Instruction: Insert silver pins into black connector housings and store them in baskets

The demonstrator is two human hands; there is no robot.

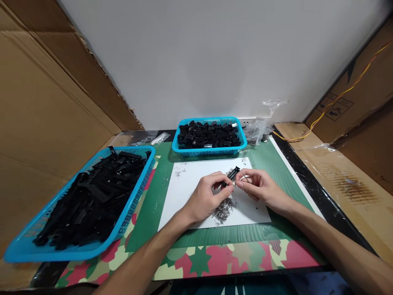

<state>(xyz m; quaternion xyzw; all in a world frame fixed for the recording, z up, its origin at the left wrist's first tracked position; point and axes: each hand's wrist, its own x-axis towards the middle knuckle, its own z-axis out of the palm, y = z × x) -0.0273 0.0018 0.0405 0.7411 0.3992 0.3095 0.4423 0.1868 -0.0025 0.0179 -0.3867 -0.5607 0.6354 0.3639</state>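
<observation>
My left hand (210,194) is closed around a long black plastic part (234,172), whose slotted far end sticks out past the fingertips. Close beside it, my right hand (260,186) pinches with thumb and forefinger at the part; a thin dark piece shows at those fingertips, too small to name. The two hands nearly touch. Below them a heap of tiny thin metal pieces (223,212) lies on a white sheet (181,205). A few more small pieces (179,171) are scattered at the sheet's upper left.
A blue basket (123,225) of long black plastic parts stands at the left. Behind the sheet is another blue basket (208,152) with short black pieces. Clear plastic bags (258,130) lie at the back right. Cardboard walls (46,94) flank the table; a yellow-red cable (325,112) runs along the right.
</observation>
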